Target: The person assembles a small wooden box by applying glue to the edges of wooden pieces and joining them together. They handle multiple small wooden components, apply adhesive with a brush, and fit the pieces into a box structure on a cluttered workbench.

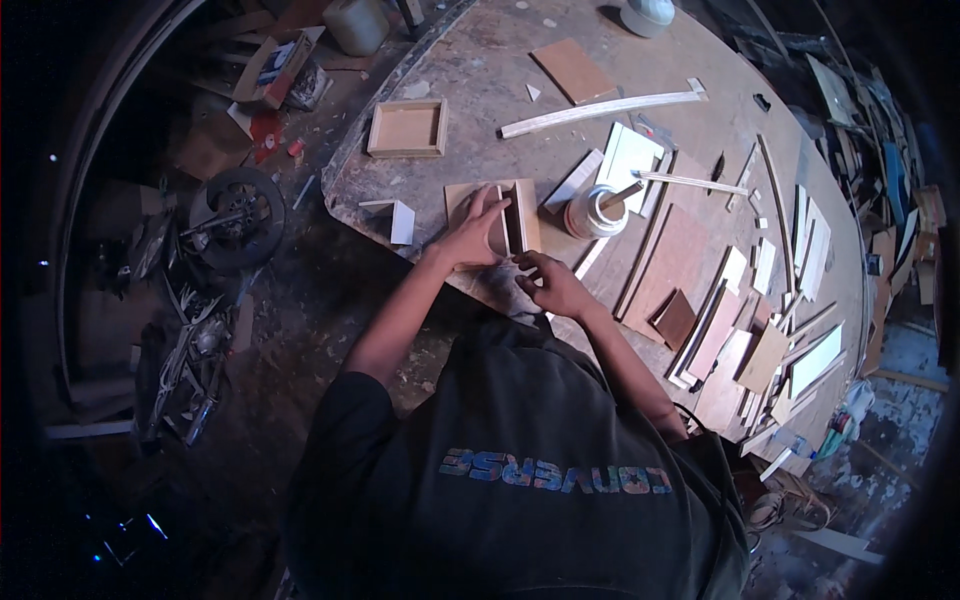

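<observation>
A small wooden assembly (529, 215) lies at the near edge of the workbench, a flat panel with thin upright strips and a dark gap between them. My left hand (470, 238) grips its left part, fingers reaching over a pale strip and thumb along the near side. At the near end of that strip, my right hand (556, 286) is closed with thumb and fingers curled together. Whatever the right fingertips pinch is too small to make out. A greyish cloth-like patch (497, 288) lies under the hands on the bench edge.
Right of the assembly stands an open jar (597, 212) with a stick in it. A shallow wooden tray (408, 128) sits at the far left, a bent white piece (392, 220) nearer. Boards and strips (672, 262) cover the right side. A wheel (238, 220) lies on the floor left.
</observation>
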`<state>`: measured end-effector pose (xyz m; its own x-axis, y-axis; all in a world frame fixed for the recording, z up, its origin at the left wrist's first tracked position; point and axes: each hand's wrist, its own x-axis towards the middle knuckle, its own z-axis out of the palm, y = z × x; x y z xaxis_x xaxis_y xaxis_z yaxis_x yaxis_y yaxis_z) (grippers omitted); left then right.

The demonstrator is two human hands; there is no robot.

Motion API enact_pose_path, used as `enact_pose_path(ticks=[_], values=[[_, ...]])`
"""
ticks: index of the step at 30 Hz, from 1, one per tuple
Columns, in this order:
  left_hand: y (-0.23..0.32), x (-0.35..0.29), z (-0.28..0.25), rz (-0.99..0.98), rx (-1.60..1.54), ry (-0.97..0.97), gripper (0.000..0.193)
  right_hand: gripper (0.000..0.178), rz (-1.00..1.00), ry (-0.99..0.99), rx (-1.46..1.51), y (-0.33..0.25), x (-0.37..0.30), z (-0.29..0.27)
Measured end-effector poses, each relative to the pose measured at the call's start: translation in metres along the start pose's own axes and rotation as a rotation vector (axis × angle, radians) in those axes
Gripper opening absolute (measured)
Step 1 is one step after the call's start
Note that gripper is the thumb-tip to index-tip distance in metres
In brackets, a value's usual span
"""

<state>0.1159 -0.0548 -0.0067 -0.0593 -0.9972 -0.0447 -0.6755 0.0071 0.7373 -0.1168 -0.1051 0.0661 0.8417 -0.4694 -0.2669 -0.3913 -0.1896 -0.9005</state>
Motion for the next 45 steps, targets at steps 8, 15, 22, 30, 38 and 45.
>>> enact_pose_path(ticks=[8, 15, 22, 30, 38, 45], values=[[0.008, -0.029, -0.003, -0.092, -0.043, 0.061, 0.105, 0.038, -0.019, -0.001, -0.118, 0.006, -0.005, 0.010], [0.002, -0.045, 0.013, -0.138, -0.228, 0.211, 0.086, 0.047, 0.031, -0.058, -0.109, 0.013, 0.003, 0.026], [0.000, -0.046, 0.032, -0.276, -0.373, 0.437, 0.064, 0.063, 0.021, 0.098, -0.031, 0.041, 0.038, 0.061], [-0.010, -0.048, 0.033, -0.367, -0.425, 0.357, 0.043, 0.072, 0.100, 0.023, 0.138, 0.055, 0.052, 0.072], [-0.019, -0.045, 0.035, -0.340, -0.406, 0.341, 0.036, 0.063, 0.123, -0.030, 0.286, 0.063, 0.073, 0.081], [-0.028, -0.044, 0.038, -0.349, -0.454, 0.341, 0.033, 0.050, 0.180, 0.047, 0.173, 0.047, 0.070, 0.076]])
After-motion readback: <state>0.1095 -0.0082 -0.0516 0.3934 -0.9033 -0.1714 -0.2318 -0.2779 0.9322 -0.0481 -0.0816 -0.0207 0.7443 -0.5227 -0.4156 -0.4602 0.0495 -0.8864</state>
